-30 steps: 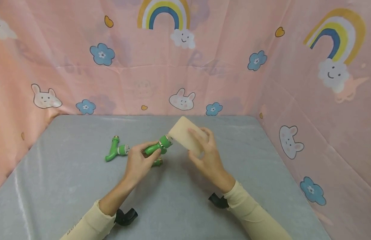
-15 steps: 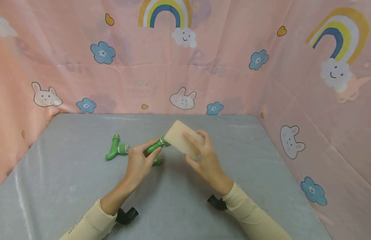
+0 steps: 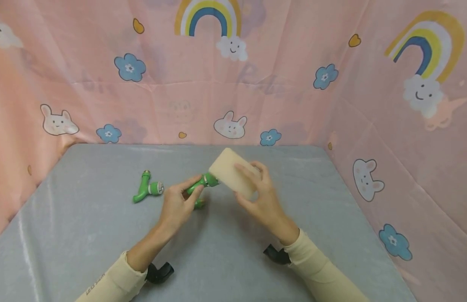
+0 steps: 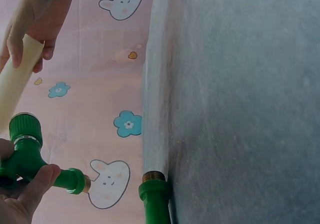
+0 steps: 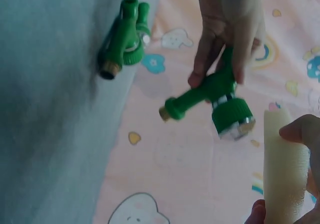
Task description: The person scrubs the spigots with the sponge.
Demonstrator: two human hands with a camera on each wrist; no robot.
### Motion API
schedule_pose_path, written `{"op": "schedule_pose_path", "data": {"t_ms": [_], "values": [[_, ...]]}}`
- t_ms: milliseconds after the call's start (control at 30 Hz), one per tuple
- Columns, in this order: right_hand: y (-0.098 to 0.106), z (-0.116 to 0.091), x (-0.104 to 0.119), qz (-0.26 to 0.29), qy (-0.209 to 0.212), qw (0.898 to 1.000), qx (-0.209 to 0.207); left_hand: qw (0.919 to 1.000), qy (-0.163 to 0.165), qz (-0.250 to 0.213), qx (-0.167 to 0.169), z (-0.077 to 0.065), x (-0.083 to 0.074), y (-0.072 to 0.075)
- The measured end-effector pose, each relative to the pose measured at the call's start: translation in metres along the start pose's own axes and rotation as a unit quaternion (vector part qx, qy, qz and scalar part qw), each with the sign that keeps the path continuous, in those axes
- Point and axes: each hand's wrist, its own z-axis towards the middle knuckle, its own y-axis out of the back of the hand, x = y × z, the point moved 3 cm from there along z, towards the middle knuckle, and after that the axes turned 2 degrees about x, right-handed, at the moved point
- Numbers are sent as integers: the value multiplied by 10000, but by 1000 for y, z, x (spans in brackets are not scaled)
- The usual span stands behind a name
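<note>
A green faucet point(image 3: 210, 180) with a ribbed knob and a brass threaded end is held up above the table. My left hand point(image 3: 177, 205) grips it by its body between thumb and fingers. My right hand point(image 3: 268, 205) pinches a cream-coloured sponge point(image 3: 233, 171) by its edges. In the right wrist view, a small gap separates the sponge point(image 5: 284, 169) from the silver-tipped knob point(image 5: 232, 116). A second green faucet point(image 3: 143, 188) lies on the table to the left. Beneath my left hand is another one point(image 3: 199, 204), mostly hidden in the head view.
The grey cloth-covered table point(image 3: 233, 260) spreads under both hands. A pink printed curtain point(image 3: 161, 100) stands behind it and along the sides. Black curved pieces point(image 3: 160, 272) stick out at both sleeve cuffs.
The sponge went down and left over the faucet's knob, then came back up and right, so more of the knob shows now. My left hand has hardly moved; the faucet tilted slightly.
</note>
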Motion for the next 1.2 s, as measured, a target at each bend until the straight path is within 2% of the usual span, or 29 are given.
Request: {"op": "schedule_pose_path", "data": {"t_ms": [100,200,333,533,767,833,1033,1200], "values": [[-7,-4,6,-167,287,9992,208,9999,-19,-159,5,-1,0,-1],[-10,-6,8,-395,293,9985,244,9998,-98,-135,-67,-1,0,-2],[-9,-5,7,-567,24,9980,280,9997,-182,-42,-128,-1,0,-2],[-4,-3,3,-490,-301,9970,528,9998,-172,61,-105,0,2,1],[5,2,-7,-344,-675,9957,542,9995,-4,-306,-71,3,2,3],[5,2,-7,-214,-578,9964,578,9994,14,-350,-68,3,2,3],[-8,-4,3,109,48,9956,927,9983,-18,-572,-148,2,0,1],[-12,-5,4,9,7,9948,1014,9967,42,-771,-253,2,1,3]]}}
